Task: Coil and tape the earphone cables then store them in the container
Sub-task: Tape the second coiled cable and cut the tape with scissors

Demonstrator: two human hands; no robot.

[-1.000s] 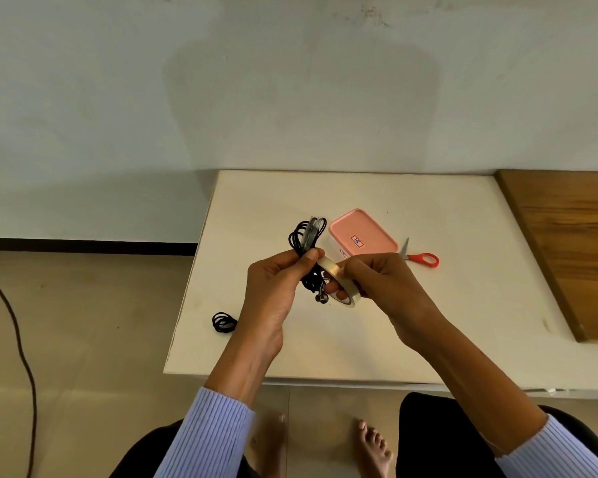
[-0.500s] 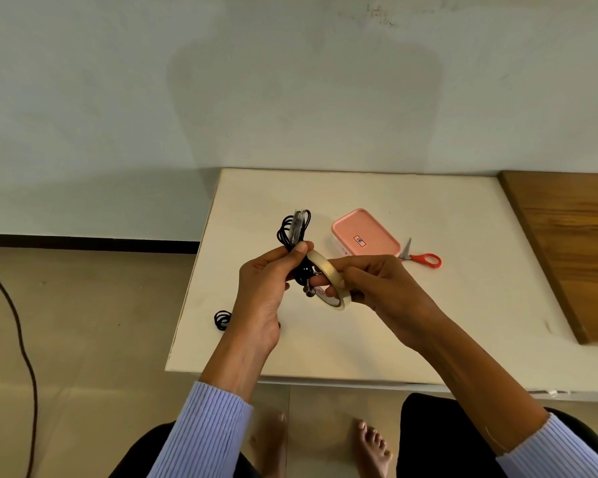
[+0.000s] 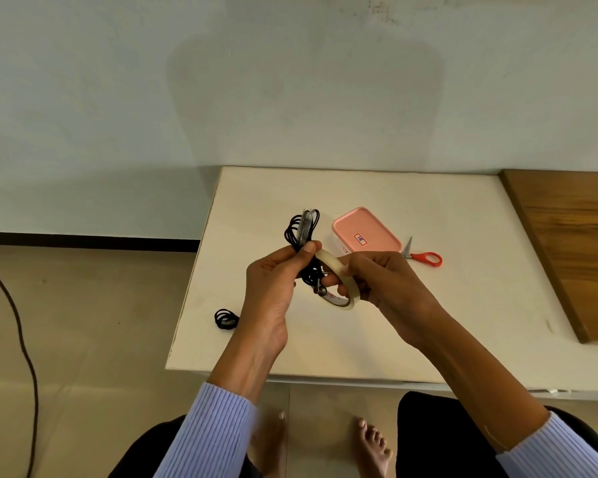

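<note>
1. While your left hand is raised over the white surface, its fingers and thumb are curled round a bundle of black earphone cable, pinching it near the middle.
2. The loops of that bundle stand up above your thumb, with a strip of clear tape showing on them, and the rest hangs below your hand, where a small metal earbud dangles.
3. Your right hand grips the roll of tape, fingers wrapped round its rim and reaching through its hole; the roll is tilted and sits just beside the hanging cable, touching or nearly touching your left thumb.
4. I cannot tell whether a free end of tape already runs from the roll to the cable.
5. A second coil of black cable lies on the surface near its left edge, just beside your left wrist.
6. The pink container sits on the surface beyond your hands with its lid on.
7. The red-handled scissors lie just to the right of the container, blades pointing towards it.
8. A brown wooden board adjoins the right side of the surface.
</note>
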